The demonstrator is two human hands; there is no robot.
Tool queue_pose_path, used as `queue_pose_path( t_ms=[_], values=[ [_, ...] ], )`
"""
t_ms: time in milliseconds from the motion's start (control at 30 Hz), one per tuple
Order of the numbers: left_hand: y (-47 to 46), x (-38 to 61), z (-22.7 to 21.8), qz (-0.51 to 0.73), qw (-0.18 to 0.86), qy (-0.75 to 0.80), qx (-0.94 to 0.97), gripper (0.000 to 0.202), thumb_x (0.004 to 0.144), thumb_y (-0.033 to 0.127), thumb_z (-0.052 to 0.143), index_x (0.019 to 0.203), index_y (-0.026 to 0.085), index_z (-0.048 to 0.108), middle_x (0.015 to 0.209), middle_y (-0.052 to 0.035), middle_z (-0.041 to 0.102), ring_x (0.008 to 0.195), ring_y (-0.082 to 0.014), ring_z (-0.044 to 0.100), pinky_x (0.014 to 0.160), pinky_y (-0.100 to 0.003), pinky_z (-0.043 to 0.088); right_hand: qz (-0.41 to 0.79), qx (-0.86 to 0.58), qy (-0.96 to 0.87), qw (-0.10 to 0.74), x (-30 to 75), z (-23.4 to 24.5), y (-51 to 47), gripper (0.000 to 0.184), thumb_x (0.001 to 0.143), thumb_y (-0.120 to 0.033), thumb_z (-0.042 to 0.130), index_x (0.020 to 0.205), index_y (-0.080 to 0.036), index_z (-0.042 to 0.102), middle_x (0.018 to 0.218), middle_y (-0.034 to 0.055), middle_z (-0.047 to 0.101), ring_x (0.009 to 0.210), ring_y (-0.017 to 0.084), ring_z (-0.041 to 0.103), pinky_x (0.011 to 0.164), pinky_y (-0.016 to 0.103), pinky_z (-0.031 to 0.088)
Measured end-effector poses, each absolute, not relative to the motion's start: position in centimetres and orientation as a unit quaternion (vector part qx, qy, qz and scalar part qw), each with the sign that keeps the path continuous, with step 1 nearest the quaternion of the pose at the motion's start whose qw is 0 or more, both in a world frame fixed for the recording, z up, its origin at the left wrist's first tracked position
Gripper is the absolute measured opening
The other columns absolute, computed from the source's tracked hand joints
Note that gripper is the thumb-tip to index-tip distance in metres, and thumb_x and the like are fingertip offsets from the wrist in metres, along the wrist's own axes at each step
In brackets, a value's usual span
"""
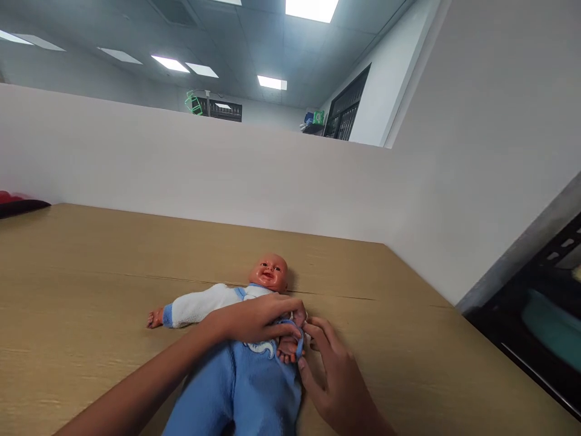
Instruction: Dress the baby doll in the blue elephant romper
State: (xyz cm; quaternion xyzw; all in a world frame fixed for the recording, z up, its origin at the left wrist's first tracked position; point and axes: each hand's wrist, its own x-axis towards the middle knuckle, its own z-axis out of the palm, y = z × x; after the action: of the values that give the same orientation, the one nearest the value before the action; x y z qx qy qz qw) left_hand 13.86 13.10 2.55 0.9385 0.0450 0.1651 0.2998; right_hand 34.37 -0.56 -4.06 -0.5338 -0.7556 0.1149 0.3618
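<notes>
A baby doll (269,272) lies on its back on the table, its head away from me. It wears a white top with blue trim and blue trousers (254,387). One white sleeve (200,306) reaches out to the left, with the doll's hand showing past its blue cuff. My left hand (261,316) lies across the doll's chest, its fingers closed on the blue sleeve cuff (300,346) of the other arm. From the right, my right hand (333,369) pinches the same cuff. Below my left fingers the doll's small hand (287,349) pokes out of the cuff; its arm is mostly hidden.
The brown table (113,254) has thin seams across it. A white partition (204,169) rises behind it, and a wall (476,121) stands to the right. Dark shelving (535,327) with a teal item is at the right edge. Something red and black (20,204) lies far left.
</notes>
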Motion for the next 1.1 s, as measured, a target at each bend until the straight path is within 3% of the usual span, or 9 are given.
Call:
queue_pose_path(
  t_ms=[167, 300, 600, 767, 900, 1033, 1100],
  values=[
    [12.9, 13.9, 2.2, 0.183, 0.279, 0.071, 0.940, 0.025, 0.109, 0.045, 0.050, 0.114, 0.021, 0.055, 0.109, -0.0062, 0.068, 0.096, -0.0204, 0.063, 0.085, -0.029, 0.047, 0.125, -0.538, -0.753, 0.357, 34.4, -4.5, -0.4, 0.042, 0.098, -0.030, 0.058, 0.140, -0.032, 0.051, 0.143, 0.0091, 0.052, 0.129, 0.029, 0.058, 0.108, 0.043, 0.050],
    [12.8, 14.2, 1.8, 0.204, 0.248, 0.082, 0.943, 0.027, 0.108, 0.047, 0.051, 0.111, 0.021, 0.055, 0.105, -0.0066, 0.068, 0.094, -0.0214, 0.063, 0.083, -0.031, 0.046, 0.149, -0.560, -0.711, 0.399, 33.5, -4.3, -0.3, 0.025, 0.104, -0.043, 0.052, 0.125, -0.031, 0.060, 0.130, 0.0059, 0.060, 0.116, 0.025, 0.064, 0.099, 0.037, 0.051],
    [12.4, 14.8, 1.3, 0.225, 0.213, 0.080, 0.947, 0.026, 0.108, 0.046, 0.051, 0.111, 0.021, 0.058, 0.105, -0.0076, 0.068, 0.096, -0.0231, 0.064, 0.085, -0.032, 0.047, 0.201, -0.557, -0.648, 0.479, 33.0, -4.8, 0.3, 0.018, 0.102, -0.039, 0.054, 0.100, -0.024, 0.064, 0.109, 0.0064, 0.064, 0.098, 0.023, 0.064, 0.088, 0.034, 0.055],
    [12.7, 14.7, 1.2, 0.210, 0.183, 0.088, 0.956, 0.021, 0.106, 0.042, 0.055, 0.112, 0.022, 0.059, 0.106, -0.0073, 0.067, 0.098, -0.0241, 0.064, 0.087, -0.033, 0.048, 0.172, -0.554, -0.652, 0.489, 33.6, -5.2, 0.3, 0.025, 0.105, -0.030, 0.044, 0.114, -0.027, 0.067, 0.118, 0.0059, 0.069, 0.108, 0.022, 0.066, 0.093, 0.033, 0.054],
    [13.1, 14.3, 1.5, 0.187, 0.172, 0.122, 0.959, 0.019, 0.106, 0.039, 0.055, 0.109, 0.021, 0.060, 0.104, -0.0071, 0.065, 0.097, -0.0250, 0.063, 0.086, -0.035, 0.048, 0.180, -0.555, -0.637, 0.503, 34.5, -5.2, 0.7, 0.031, 0.108, -0.033, 0.040, 0.097, -0.024, 0.068, 0.102, 0.0061, 0.073, 0.097, 0.022, 0.068, 0.086, 0.033, 0.055],
    [13.2, 14.4, 1.6, 0.179, 0.187, 0.146, 0.955, 0.018, 0.107, 0.038, 0.053, 0.109, 0.020, 0.057, 0.103, -0.0068, 0.066, 0.096, -0.0250, 0.064, 0.083, -0.035, 0.046, 0.223, -0.537, -0.621, 0.526, 34.6, -6.0, 0.9, 0.015, 0.104, -0.034, 0.051, 0.106, -0.024, 0.062, 0.111, 0.0071, 0.066, 0.104, 0.022, 0.068, 0.092, 0.035, 0.058],
    [13.2, 14.6, 1.4, 0.183, 0.191, 0.170, 0.949, 0.018, 0.107, 0.039, 0.053, 0.109, 0.021, 0.055, 0.102, -0.0067, 0.067, 0.094, -0.0252, 0.064, 0.080, -0.035, 0.045, 0.263, -0.519, -0.597, 0.552, 34.3, -6.8, 0.7, 0.019, 0.100, -0.031, 0.060, 0.117, -0.027, 0.054, 0.124, 0.0077, 0.060, 0.112, 0.021, 0.067, 0.097, 0.036, 0.060]
  ],
)
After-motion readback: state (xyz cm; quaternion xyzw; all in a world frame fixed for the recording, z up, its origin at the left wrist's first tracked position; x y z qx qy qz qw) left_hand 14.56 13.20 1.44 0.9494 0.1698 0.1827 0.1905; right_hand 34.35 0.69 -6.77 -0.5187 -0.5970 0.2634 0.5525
